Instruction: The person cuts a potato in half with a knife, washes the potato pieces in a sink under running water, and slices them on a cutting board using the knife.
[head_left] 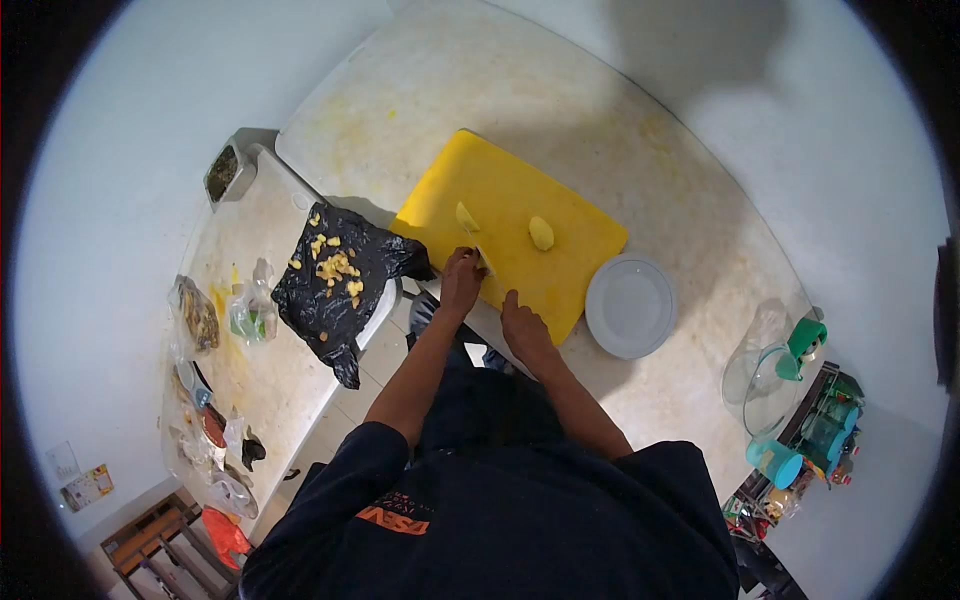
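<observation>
left grip (pixel 462 280) near right grip (pixel 526 331), at yellow board (pixel 506 215)

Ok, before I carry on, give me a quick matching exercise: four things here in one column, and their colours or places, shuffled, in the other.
Things:
1. plate
2. plastic bag
3. cutting board
4. oval piece

Colours or places:
A. black, with yellowish scraps on it
B. lying on the board, apart from both hands
C. white and round
D. yellow and rectangular

Pairs: 1-C, 2-A, 3-D, 4-B
</observation>
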